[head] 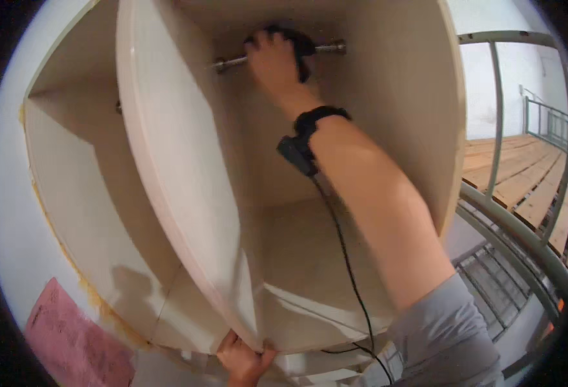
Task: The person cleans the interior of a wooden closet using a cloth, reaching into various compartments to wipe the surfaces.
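My right hand [275, 60] is raised inside the right compartment of a wooden cabinet [390, 121]. It presses a dark, cloth-like thing [304, 43] onto the metal hanging rod [331, 47]. Blur leaves the exact grip of the fingers unclear. The rod runs from the upright divider panel [187, 145] to the compartment's right wall. Low down, my left hand [244, 360] grips the bottom front end of that divider, thumb on its right and fingers on its left.
A black wrist device [308, 138] on my right arm trails a black cable [344, 246] down past the cabinet floor. At right stand the metal rails of a bed frame [494, 121] with wooden slats [521, 169]. A pink patch [78, 334] marks the wall at lower left.
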`<state>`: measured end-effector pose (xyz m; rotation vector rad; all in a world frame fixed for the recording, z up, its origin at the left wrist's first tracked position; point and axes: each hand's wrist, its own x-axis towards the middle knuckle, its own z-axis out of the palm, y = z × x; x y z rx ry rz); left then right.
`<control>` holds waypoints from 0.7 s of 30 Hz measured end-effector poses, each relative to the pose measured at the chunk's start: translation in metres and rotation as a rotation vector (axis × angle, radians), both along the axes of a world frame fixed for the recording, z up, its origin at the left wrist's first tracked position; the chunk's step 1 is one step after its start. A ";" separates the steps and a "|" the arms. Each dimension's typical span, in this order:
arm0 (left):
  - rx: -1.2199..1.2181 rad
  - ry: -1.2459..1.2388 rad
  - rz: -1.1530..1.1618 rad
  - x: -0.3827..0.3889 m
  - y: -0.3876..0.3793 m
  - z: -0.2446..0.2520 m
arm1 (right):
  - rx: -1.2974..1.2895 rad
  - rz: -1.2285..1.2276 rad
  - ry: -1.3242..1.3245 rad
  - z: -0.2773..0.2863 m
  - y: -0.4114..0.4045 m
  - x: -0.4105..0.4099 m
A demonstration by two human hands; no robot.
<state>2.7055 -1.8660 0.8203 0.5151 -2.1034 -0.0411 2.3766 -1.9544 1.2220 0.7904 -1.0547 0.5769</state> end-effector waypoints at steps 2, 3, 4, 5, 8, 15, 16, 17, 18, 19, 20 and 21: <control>0.027 0.010 0.003 -0.002 0.000 -0.001 | 0.119 0.048 -0.047 -0.005 0.000 0.023; 0.019 0.004 -0.008 -0.001 0.000 -0.002 | 0.114 0.049 -0.052 -0.008 -0.003 0.029; 0.007 -0.003 -0.031 -0.001 0.000 -0.003 | 0.139 0.134 -0.001 -0.011 -0.002 0.030; -0.003 -0.010 -0.053 -0.001 0.000 -0.004 | 0.164 0.219 0.051 -0.013 0.002 0.028; -0.020 -0.024 -0.076 0.009 -0.009 -0.013 | 0.220 0.248 0.069 -0.018 0.018 0.019; -0.027 0.047 -0.079 0.005 -0.012 -0.009 | -0.043 0.190 -0.125 -0.035 0.049 -0.038; 0.002 0.034 -0.079 0.006 -0.013 -0.012 | -0.060 0.240 -0.192 -0.043 0.054 -0.037; 0.031 0.021 -0.081 0.007 -0.015 -0.015 | -0.077 0.289 -0.259 -0.048 0.052 -0.032; 0.061 0.003 -0.087 0.008 -0.015 -0.018 | -0.067 0.295 -0.258 -0.050 0.049 -0.026; 0.089 -0.015 -0.093 0.009 -0.014 -0.019 | -0.098 0.409 -0.285 -0.052 0.046 -0.021; 0.094 -0.014 -0.090 0.008 -0.012 -0.018 | -0.131 0.522 -0.314 -0.053 0.043 -0.017; 0.056 -0.036 -0.052 0.005 -0.008 -0.013 | -0.132 0.518 -0.319 -0.052 0.039 -0.020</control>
